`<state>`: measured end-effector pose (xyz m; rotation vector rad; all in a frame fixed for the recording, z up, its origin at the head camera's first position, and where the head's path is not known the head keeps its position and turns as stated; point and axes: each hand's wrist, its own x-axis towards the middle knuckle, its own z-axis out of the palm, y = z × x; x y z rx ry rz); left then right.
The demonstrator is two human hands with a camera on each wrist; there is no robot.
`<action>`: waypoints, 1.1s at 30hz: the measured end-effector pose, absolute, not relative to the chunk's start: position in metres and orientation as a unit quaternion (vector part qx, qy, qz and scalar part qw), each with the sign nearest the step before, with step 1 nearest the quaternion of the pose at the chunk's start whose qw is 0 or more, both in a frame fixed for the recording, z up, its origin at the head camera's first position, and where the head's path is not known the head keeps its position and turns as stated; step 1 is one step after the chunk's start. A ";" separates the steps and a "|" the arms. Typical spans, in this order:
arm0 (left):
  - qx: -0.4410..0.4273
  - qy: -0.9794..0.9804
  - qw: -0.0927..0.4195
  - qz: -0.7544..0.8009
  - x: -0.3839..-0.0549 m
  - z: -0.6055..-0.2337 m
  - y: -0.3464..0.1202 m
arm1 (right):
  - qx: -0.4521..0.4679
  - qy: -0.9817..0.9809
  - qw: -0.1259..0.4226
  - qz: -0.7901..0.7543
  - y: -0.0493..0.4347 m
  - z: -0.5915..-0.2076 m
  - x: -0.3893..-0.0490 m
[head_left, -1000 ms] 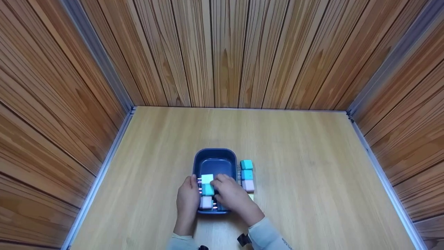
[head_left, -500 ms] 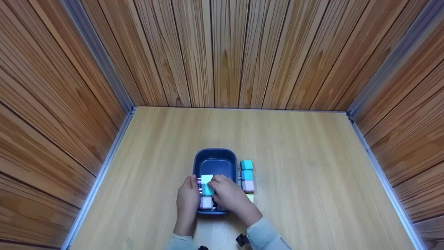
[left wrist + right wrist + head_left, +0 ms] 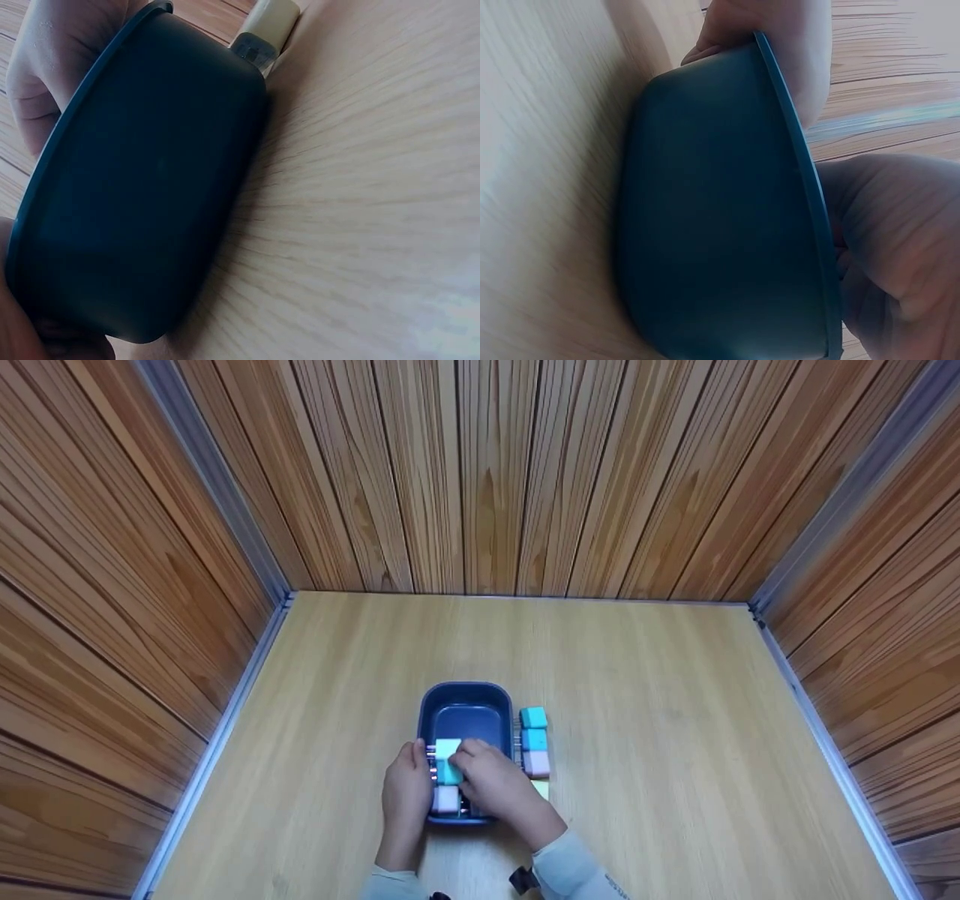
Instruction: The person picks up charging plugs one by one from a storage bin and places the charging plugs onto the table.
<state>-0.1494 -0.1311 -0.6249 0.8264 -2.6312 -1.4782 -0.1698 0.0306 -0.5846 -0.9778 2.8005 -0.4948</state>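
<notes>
My left hand (image 3: 406,791) grips the left rim of a dark blue plastic tub (image 3: 431,697); in the right wrist view its fingers curl against the tub's outer wall. Inside stand small pastel blocks with metal prongs, like plug adapters: a pale mint block (image 3: 448,748), a teal block (image 3: 448,772) and a pale lilac block (image 3: 446,799) in a column. My right hand (image 3: 495,780) reaches in over the right rim, curled fingertips pinching at the teal block's right end. It hides the tub's lower right part, where more prongs show. The wrist views mostly show the tub's outer wall.
Right of the tub on the wooden table (image 3: 660,735) is a row of more pronged blocks: a teal-green block (image 3: 533,717), a turquoise block (image 3: 534,739), a pink block (image 3: 536,763) and a pale yellow block (image 3: 541,789). Wood-panelled walls (image 3: 495,480) enclose the table.
My right fingertips have shifted slightly left onto the teal block, uncovering more of the pale yellow block outside. My left hand and the tub stay in place.
</notes>
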 end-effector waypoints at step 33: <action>0.259 -0.840 0.003 -0.476 -0.149 -0.625 -0.132 | -0.284 0.917 0.117 -0.255 0.036 -0.591 -0.170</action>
